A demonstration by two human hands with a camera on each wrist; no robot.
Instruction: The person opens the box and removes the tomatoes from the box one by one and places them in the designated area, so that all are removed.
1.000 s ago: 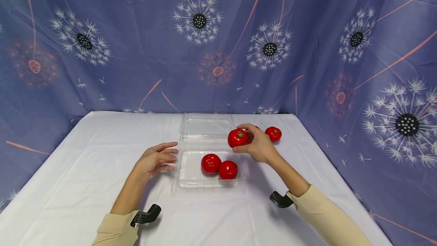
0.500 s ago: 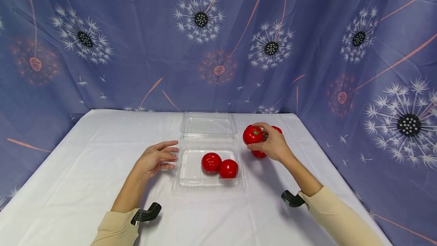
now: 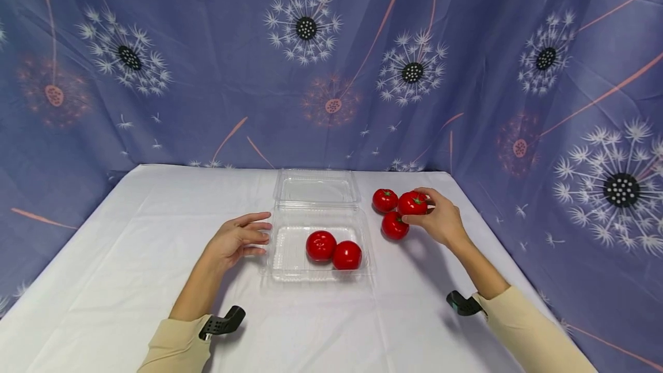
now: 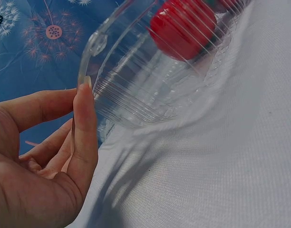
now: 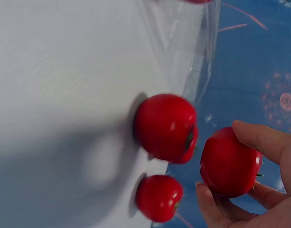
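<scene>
My right hand holds a glossy red tomato by its sides, thumb and fingers curled round it; the right wrist view shows this tomato raised beside the others. Near it lie a tomato at the back and another in front. A third tomato shows on the table in the right wrist view. My left hand rests its fairly straight fingertips at the left edge of a clear plastic clamshell container. Inside its right half sit two tomatoes, one touching the other.
The container's lid lies folded back behind its base. A white cloth covers the table. A blue dandelion-print curtain hangs behind and at both sides.
My right hand has carried its tomato rightward from beside the container to over the loose tomatoes, uncovering two of them. My left hand stays in place at the container's edge.
</scene>
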